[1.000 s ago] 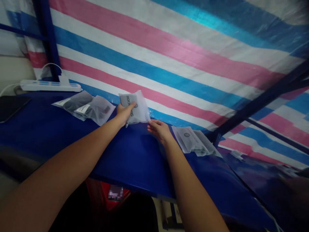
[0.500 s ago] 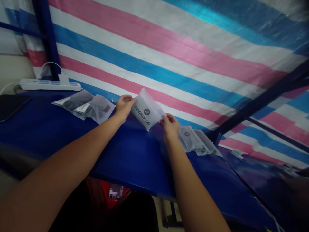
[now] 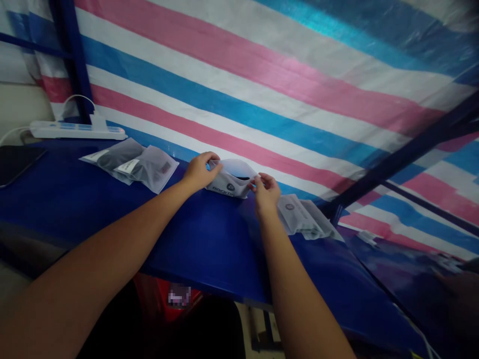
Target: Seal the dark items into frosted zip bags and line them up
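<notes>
A frosted plastic pouch (image 3: 229,187) with dark ROCKBROS lettering and a round logo is held above the blue table (image 3: 209,244), its mouth gaping toward me and something dark showing inside. The left end of its rim is pinched by my left hand (image 3: 202,171). At the rim's right end, my right hand (image 3: 266,192) grips the pouch between thumb and fingers. Two filled frosted pouches (image 3: 149,167) with white labels lie left of my left hand. More frosted pouches (image 3: 297,214) overlap just right of my right hand.
A white power strip (image 3: 77,130) with a plugged-in charger stands at the back left, near a dark flat device (image 3: 18,162). Striped sheeting (image 3: 232,109) hangs behind the table. Blue frame bars rise at both sides. A red stool (image 3: 159,296) is below the front edge.
The held pouch has tipped and dropped lower, so its mouth now faces me and gapes. My left hand has moved slightly right and down; my right hand has barely moved.
</notes>
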{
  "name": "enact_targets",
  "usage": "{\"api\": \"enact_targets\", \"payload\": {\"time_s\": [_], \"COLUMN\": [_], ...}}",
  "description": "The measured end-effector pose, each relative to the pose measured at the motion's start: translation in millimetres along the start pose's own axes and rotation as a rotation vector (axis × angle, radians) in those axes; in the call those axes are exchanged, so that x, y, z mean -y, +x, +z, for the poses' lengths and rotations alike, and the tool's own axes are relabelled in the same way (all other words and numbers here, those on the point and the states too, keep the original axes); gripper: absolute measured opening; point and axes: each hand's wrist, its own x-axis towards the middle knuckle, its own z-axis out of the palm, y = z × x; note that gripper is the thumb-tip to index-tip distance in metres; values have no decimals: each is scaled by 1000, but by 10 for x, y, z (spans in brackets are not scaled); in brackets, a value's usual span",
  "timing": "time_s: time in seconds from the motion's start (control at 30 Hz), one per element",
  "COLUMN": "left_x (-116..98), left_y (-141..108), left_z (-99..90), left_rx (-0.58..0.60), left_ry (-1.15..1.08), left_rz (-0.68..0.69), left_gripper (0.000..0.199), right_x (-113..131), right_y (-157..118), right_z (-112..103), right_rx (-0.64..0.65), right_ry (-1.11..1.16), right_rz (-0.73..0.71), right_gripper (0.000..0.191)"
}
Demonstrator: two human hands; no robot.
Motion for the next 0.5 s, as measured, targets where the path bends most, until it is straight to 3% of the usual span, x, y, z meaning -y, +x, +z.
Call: {"api": "enact_targets", "payload": {"time_s": [0.17, 0.33, 0.5], "left_x": [-135, -143, -111], "left_y": [-44, -22, 42], "left_z": [-95, -137, -142], "left_rx": [142, 304, 291], "left_ry": [46, 141, 203], "left_rz": [151, 207, 248], "left_gripper": [46, 15, 12], "right_x": [30, 22, -12], "right_y": [12, 45, 61], "right_z": [-14, -63, -75], "right_rx": [-49, -137, -151], "right_ry": [-4, 8, 89], "right_rz": [40, 72, 165], "right_gripper": [22, 21, 22]}}
